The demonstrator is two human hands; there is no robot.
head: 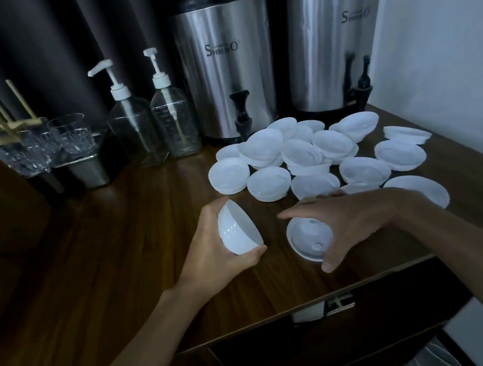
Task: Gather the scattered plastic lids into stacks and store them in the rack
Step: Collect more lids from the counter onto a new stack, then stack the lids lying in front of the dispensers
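Lids [307, 155] are heaped on the surface [119, 245] at 1 o'clock; a stack [237, 232] is gripped in the left hand [209, 251], 1 loose lid [307, 235] clasped by the right hand [358, 219]; stacking seems underway; that lid must be nested squarely next.

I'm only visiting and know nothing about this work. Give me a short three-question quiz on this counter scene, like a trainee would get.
1. True or false: the left hand holds a small stack of lids.
2. How many steel dispensers stand behind the scattered lids?
3. The right hand has its grip on: A) a spoon, B) a single lid, C) a sponge.
Key: 1 true; 2 two; 3 B.
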